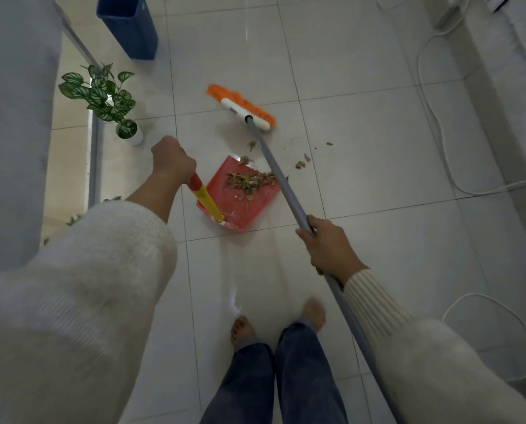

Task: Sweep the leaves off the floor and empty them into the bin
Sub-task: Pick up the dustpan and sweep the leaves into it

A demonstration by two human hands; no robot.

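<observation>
A red dustpan (249,206) lies on the white tiled floor with a heap of dry brown leaves (251,180) in it. My left hand (171,159) grips the top of its yellow and red handle (205,198). My right hand (327,244) grips the grey broom pole (281,175). The broom's white head with orange bristles (243,107) rests on the floor beyond the pan. A few loose leaves (301,162) lie to the right of the pan, and one lies by its far edge. The blue bin (130,26) stands at the back left.
A small potted plant (108,99) in a white pot stands left of the dustpan, beside a metal frame. White cables (439,127) trail over the floor on the right. My bare feet (243,327) are just behind the pan. A grey surface fills the far left.
</observation>
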